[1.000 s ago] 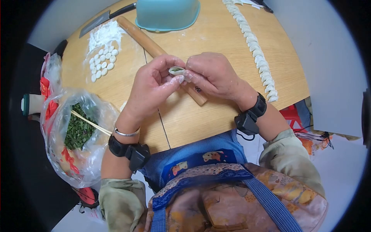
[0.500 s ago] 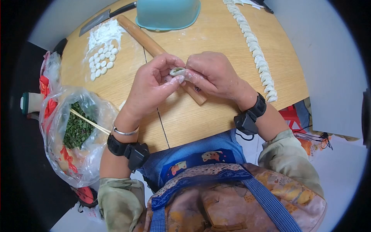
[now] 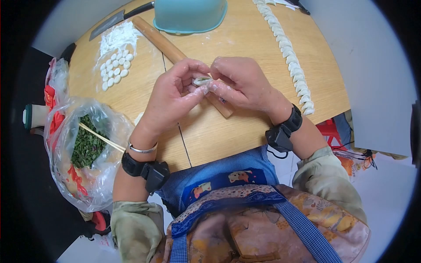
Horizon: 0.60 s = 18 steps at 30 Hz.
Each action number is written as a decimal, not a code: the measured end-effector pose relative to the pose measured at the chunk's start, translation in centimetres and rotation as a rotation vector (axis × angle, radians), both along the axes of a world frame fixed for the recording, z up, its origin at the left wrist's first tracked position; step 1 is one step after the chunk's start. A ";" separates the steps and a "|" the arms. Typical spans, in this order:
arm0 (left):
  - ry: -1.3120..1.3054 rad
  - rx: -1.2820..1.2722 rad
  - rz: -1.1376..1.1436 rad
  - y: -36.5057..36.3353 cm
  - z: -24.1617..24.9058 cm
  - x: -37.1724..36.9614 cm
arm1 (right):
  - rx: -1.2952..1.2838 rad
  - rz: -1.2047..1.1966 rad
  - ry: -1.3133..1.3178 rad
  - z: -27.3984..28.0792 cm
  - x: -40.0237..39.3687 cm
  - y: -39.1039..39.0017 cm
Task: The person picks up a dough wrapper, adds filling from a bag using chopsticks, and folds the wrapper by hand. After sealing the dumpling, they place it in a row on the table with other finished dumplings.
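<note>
Between my fingers is a small white dumpling (image 3: 201, 81), its wrapper folded with a narrow gap along the top. My left hand (image 3: 177, 90) cups it from the left, thumb and fingers closed around it. From the right, my right hand (image 3: 241, 83) pinches the dumpling's edge with thumb and bent forefinger. Both hands are dusted with flour. Under them a wooden rolling pin (image 3: 160, 39) lies slantwise on the table, its middle hidden by my hands.
Small dough pieces (image 3: 115, 70) and spread flour (image 3: 118, 39) lie at left, near a cleaver (image 3: 107, 24). A teal basin (image 3: 190, 15) stands at the back. Finished dumplings (image 3: 289, 55) form a line at right. Chopped greens (image 3: 90, 142) with chopsticks (image 3: 101, 138) sit in a plastic bag (image 3: 57, 149).
The dumpling's opening has narrowed, hiding most of the green filling. My right thumb and fingers have shifted slightly left along its edge.
</note>
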<state>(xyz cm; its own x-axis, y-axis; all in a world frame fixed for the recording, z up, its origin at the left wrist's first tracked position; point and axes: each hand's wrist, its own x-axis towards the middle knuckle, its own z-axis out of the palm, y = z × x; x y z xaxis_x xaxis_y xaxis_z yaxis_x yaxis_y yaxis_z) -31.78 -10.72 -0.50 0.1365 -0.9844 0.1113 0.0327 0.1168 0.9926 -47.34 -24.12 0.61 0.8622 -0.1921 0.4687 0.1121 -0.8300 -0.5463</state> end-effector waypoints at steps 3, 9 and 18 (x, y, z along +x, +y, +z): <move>-0.009 -0.005 0.002 0.1 0.0 -0.1 | -0.036 0.019 -0.017 -0.3 0.3 0.0; 0.016 0.025 0.048 0.1 0.5 -0.3 | 0.004 -0.031 -0.089 -0.3 0.3 0.4; 0.226 0.013 0.077 -0.3 -0.4 -0.3 | 0.171 -0.067 -0.110 -0.5 0.2 0.8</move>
<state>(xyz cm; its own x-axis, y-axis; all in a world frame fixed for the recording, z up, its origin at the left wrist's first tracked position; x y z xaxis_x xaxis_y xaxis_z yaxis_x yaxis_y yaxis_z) -32.07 -11.01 -0.91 0.2313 -0.9712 0.0571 0.2457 0.1151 0.9625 -47.14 -23.36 0.12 0.7903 -0.3324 0.5148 0.1260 -0.7340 -0.6673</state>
